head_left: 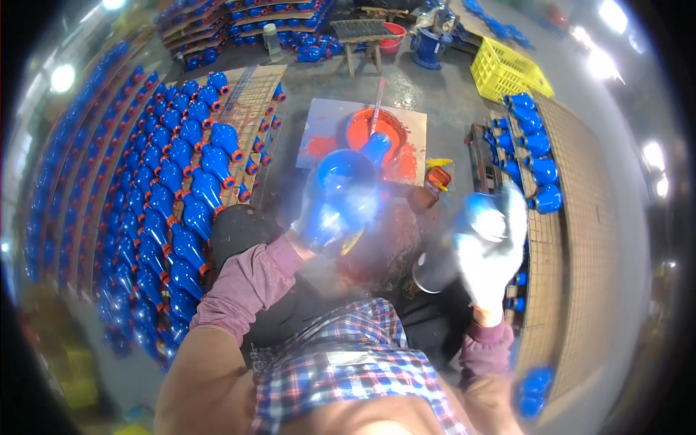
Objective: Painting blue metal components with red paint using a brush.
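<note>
My left hand, in a pale glove, is closed round a glossy blue vase-shaped piece. Its narrow end points away from me and lies over the near edge of a bowl of red-orange paint; whether it touches the paint I cannot tell. A stick stands up out of the bowl. At the right, my gloved right hand is smeared by motion, its fingers curled about another blue piece with a bright glare on it. The bowl rests on a paint-spattered board.
Rows of blue pieces with red-orange ends fill racks on my left. Blue pieces without red ends lie along a mesh board on my right. Farther off are a yellow crate, a small bench and a red bucket.
</note>
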Available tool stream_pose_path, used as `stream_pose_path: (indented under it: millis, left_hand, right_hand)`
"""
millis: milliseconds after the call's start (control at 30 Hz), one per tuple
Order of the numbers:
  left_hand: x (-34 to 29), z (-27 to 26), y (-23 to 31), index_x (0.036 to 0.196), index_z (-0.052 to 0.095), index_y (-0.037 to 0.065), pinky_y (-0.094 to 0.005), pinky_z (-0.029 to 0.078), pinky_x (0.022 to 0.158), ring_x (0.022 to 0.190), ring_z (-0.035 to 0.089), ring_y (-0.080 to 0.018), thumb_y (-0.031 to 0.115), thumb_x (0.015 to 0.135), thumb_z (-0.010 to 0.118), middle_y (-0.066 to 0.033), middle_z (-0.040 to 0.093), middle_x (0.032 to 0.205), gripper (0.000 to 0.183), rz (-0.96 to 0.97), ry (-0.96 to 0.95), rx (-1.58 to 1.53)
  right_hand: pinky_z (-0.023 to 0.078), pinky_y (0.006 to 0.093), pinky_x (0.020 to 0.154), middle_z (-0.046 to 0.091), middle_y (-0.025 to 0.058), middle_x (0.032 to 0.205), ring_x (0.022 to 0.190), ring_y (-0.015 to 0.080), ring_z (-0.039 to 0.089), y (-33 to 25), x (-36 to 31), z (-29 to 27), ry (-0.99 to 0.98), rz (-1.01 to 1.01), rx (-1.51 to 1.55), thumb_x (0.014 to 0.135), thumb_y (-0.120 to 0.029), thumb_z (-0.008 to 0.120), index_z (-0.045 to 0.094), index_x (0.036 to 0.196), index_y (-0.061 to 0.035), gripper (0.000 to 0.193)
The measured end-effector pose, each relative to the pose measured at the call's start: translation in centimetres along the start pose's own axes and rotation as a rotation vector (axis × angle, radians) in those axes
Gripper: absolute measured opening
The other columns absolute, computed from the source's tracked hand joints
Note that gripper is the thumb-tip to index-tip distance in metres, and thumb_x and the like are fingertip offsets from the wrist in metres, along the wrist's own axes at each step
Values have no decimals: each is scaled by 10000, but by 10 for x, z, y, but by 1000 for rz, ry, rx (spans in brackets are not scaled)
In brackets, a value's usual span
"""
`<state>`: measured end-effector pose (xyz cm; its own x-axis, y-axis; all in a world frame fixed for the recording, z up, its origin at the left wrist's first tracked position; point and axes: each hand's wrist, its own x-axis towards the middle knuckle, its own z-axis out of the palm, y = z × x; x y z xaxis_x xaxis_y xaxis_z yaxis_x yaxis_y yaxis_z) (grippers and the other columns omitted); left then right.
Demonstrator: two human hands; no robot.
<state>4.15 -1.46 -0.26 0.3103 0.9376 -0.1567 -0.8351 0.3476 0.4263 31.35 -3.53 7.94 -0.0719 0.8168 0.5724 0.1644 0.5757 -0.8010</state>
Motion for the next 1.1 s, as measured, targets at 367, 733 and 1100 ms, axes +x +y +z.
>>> stream_pose_path:
  millis: [367,733,1100]
  left_hand:
    - [-8,-10,-1,1338,485,44,-375,529,906,1047,613,-215,540,974,358,-107,590,1183,628,2,-12,-19]
    - [-2,-29,2,1406,410,108,-446,552,894,1136,595,-317,691,923,313,-165,541,1329,764,77,40,330]
    - [-2,-23,3,1289,518,23,-412,517,943,1084,620,-270,430,1004,274,-153,609,1206,554,0,-126,12]
  right_hand:
    - [438,320,524,498,76,787,616,208,538,-7,28,59,-519,-385,-540,663,-358,735,561,1349,-225,721]
    - [427,346,498,508,78,795,620,222,550,-2,36,56,-576,-447,-765,658,-291,740,542,1339,-260,709]
    - [433,375,514,511,109,811,666,250,569,0,29,68,-536,-467,-698,711,-277,723,516,1331,-293,655]
